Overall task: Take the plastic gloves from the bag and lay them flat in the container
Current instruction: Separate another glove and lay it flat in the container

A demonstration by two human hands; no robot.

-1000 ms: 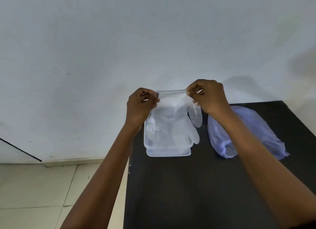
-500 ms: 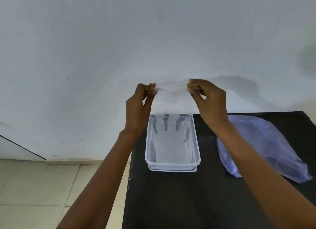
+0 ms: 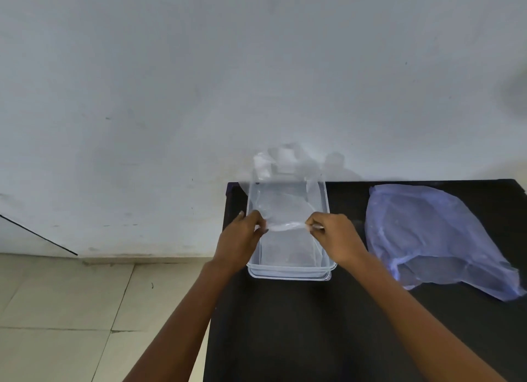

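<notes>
A clear plastic container (image 3: 289, 273) stands at the far left of the black table (image 3: 313, 324). A thin transparent plastic glove (image 3: 282, 205) stretches over the container, its fingers reaching past the far rim against the wall. My left hand (image 3: 242, 236) pinches the glove's cuff at the left, and my right hand (image 3: 333, 236) pinches it at the right, both low over the container's middle. A pale blue plastic bag (image 3: 433, 236) lies crumpled on the table to the right of the container.
A white wall (image 3: 256, 82) rises directly behind the table. The table's left edge drops off to a tiled floor (image 3: 71, 310) just beside the container.
Both hands have come down from in front of the wall to just over the container, bringing the glove from hanging upright to lying stretched along the container.
</notes>
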